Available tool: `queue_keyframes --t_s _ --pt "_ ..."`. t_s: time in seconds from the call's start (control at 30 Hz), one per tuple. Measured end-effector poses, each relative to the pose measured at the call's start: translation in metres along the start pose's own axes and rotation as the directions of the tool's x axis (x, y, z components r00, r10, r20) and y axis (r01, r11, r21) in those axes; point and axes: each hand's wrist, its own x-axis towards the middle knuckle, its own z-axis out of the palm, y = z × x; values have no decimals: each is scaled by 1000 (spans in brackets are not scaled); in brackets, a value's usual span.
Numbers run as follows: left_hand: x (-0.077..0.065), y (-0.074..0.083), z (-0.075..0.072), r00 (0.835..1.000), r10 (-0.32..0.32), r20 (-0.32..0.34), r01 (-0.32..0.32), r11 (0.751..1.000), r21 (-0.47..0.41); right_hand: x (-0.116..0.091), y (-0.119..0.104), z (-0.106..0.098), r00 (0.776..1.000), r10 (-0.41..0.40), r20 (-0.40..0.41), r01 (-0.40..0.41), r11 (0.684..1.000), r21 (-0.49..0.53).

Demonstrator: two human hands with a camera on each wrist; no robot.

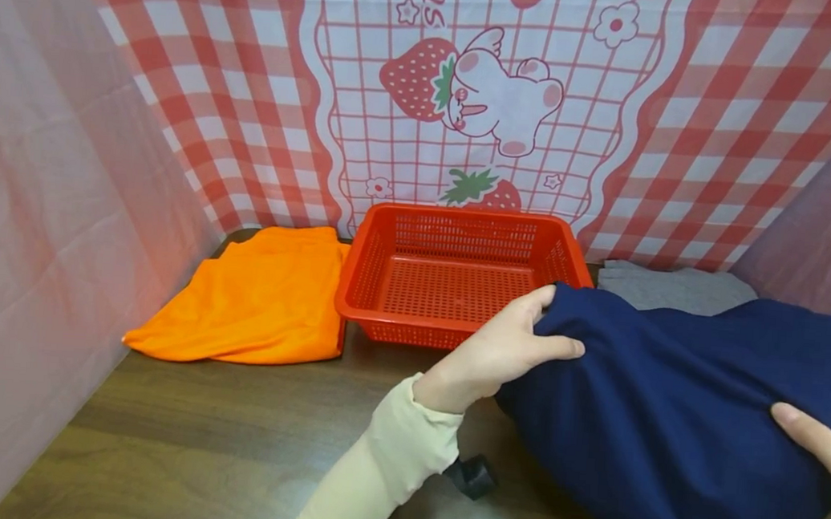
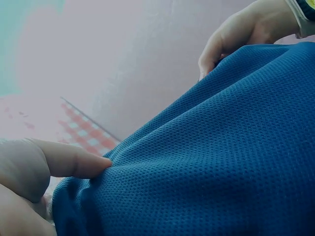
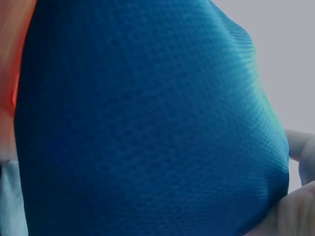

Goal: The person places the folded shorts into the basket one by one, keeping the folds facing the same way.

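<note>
A navy blue cloth [image 1: 672,422], maybe a garment, hangs between both hands over the right side of the table. My left hand [image 1: 503,350] pinches its upper left edge, thumb on the near side and fingers behind. On the far right, my right hand [image 1: 825,453] grips the cloth with the thumb lying across its front; the other fingers are mostly hidden. The left wrist view shows the knit-textured blue fabric [image 2: 206,152] pulled into folds between the two hands. In the right wrist view the cloth [image 3: 147,123] fills most of the picture.
A red perforated plastic basket [image 1: 447,326] stands at the back middle with nothing in it. Left of it lies a folded orange cloth [image 1: 268,297]. A grey cloth [image 1: 674,287] lies at back right, partly covered by the navy one. A small black object [image 1: 474,477] shows below the left wrist.
</note>
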Motion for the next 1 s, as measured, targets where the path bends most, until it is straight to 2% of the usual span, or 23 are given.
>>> queue_keyframes --t_s 0.03,0.07,0.2,0.3,0.57,0.87,1.0 --pt "0 1 -1 1000 2 -1 -2 1000 -11 2 -1 2 999 -32 41 31 999 24" --pt "-1 1 -3 1000 5 -3 -5 1000 -19 3 -3 3 995 -66 79 68 998 -14" --pt "-3 3 -9 1000 11 -24 -12 999 -53 8 -5 14 971 -181 156 163 979 119" --pt "-4 5 -13 999 20 -45 -24 997 -79 10 -8 27 958 -258 124 223 944 242" --pt "-6 9 -24 995 52 -84 -62 991 -122 18 -16 46 952 -290 98 248 919 307" --pt "5 30 -38 991 91 -102 -103 987 -122 43 -32 55 947 -267 179 213 938 275" --pt "8 36 -45 991 73 -110 -85 990 -113 52 -37 58 954 -204 221 138 949 283"
